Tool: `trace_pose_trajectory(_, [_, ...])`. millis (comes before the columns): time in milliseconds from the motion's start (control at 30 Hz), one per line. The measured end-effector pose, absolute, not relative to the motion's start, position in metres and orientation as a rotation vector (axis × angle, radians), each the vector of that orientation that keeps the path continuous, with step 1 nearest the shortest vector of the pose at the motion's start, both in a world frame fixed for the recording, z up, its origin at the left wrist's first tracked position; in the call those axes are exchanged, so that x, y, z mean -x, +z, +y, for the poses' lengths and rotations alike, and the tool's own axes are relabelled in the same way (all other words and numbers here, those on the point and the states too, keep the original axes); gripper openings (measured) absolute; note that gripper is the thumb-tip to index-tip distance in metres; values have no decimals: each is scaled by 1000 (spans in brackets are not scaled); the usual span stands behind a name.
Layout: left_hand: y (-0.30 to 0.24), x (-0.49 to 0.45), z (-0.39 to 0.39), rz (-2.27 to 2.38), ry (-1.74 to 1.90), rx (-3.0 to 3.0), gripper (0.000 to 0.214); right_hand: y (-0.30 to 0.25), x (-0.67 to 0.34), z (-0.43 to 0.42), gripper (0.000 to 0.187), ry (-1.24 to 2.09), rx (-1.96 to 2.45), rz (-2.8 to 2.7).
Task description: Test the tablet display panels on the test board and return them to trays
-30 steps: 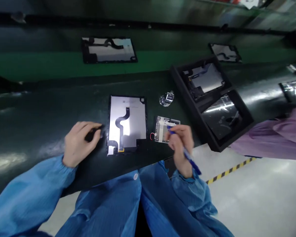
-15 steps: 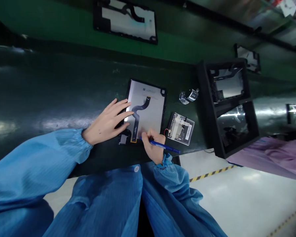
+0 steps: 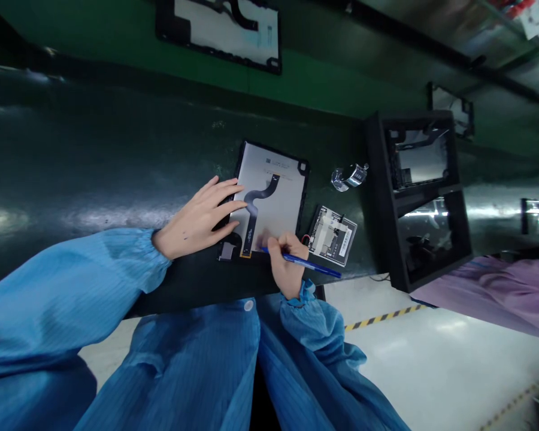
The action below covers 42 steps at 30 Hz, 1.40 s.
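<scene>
A tablet screen assembly (image 3: pixel 281 206) with a silver back and black frame lies on the dark green workbench in front of me. Along its lower left runs a black curved flex cable (image 3: pixel 251 215). My left hand (image 3: pixel 202 218) rests with spread fingers on the screen's left edge, fingertips by the cable. In my right hand (image 3: pixel 290 263) a blue pen (image 3: pixel 314 265) is pinched, its tip at the screen's lower part near the cable's end. Just right of the screen sits a small circuit board with a battery (image 3: pixel 332 235), strips of pale tape across it.
A shiny metal roll (image 3: pixel 350 178) lies right of the screen. Beyond it stands a black two-compartment tray (image 3: pixel 388 221) with screen parts inside. Another screen assembly (image 3: pixel 233 36) lies on the far bench strip. A co-worker's pink sleeve (image 3: pixel 498 293) shows at the right.
The pen in my right hand has shifted slightly right and lies a little flatter, its tip off the cable's end. My left hand stays on the screen. The whole view has moved slightly.
</scene>
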<state>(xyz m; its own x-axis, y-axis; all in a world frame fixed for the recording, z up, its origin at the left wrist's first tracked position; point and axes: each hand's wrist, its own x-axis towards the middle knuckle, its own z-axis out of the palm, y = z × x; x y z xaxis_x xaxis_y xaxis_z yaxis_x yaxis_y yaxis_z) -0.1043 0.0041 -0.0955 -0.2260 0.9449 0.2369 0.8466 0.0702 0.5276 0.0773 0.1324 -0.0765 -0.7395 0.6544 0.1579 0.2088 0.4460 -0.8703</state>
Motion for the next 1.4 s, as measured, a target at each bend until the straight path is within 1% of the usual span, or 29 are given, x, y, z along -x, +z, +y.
trace_pose_trajectory(67, [-95, 104, 4, 2169, 871, -1839, 35, -66, -76, 146, 34, 1336, 755, -2143])
trace_pose_trajectory(167, [-95, 104, 5, 2176, 875, -1831, 39, -51, -62, 178, 16, 1380, 705, -2173])
trace_pose_trajectory(200, [-95, 103, 5, 2181, 876, -1826, 40, -49, -54, 190, 13, 1374, 676, -2209])
trace_pose_trajectory(267, [-95, 102, 5, 2190, 884, -1811, 42, -50, -34, 210, 20, 1335, 618, -2254])
trace_pose_trajectory(333, [-94, 102, 5, 2192, 897, -1791, 45, -57, -16, 222, 15, 1295, 517, -2341])
trace_pose_trajectory(400, [-89, 101, 6, 2191, 942, -1758, 46, -61, -4, 227, 10, 1326, 400, -2389])
trace_pose_trajectory(533, [-64, 102, 22, 2189, 1218, -1431, 34, -47, -10, 225, 18, 1551, 215, -2236])
trace_pose_trajectory(600, [-49, 103, 39, 1962, 1331, -1187, 30, -32, -22, 223, 24, 1602, 112, -2173])
trace_pose_trajectory(700, [-32, 99, 66, 1469, 1284, -967, 28, -15, -40, 222, 33, 1569, 47, -2170])
trace_pose_trajectory(767, [-28, 92, 78, 1309, 1245, -880, 23, -12, -51, 223, 36, 1539, 59, -2175])
trace_pose_trajectory(800, [-28, 88, 83, 1295, 1246, -841, 22, -14, -58, 226, 34, 1537, 70, -2167])
trace_pose_trajectory(900, [-33, 75, 88, 1495, 1283, -839, 23, -27, -80, 239, 20, 1476, 208, -2158])
trace_pose_trajectory(967, [-38, 65, 89, 1726, 1310, -997, 25, -43, -96, 252, 14, 1279, 436, -2223])
trace_pose_trajectory(1033, [-43, 57, 90, 1896, 1308, -1199, 24, -61, -110, 262, 13, 1052, 661, -2288])
trace_pose_trajectory(1067, [-46, 52, 91, 1944, 1289, -1284, 22, -70, -116, 265, 14, 988, 740, -2311])
trace_pose_trajectory(1133, [-52, 44, 95, 1992, 1225, -1410, 17, -82, -123, 265, 15, 985, 818, -2344])
trace_pose_trajectory(1200, [-56, 37, 98, 2020, 1166, -1505, 14, -86, -125, 258, 14, 1058, 809, -2346])
trace_pose_trajectory(1300, [-60, 29, 101, 2051, 1098, -1588, 14, -84, -124, 246, 16, 1136, 742, -2330])
trace_pose_trajectory(1400, [-63, 23, 101, 2094, 1002, -1622, 13, -82, -122, 241, 17, 1144, 734, -2334])
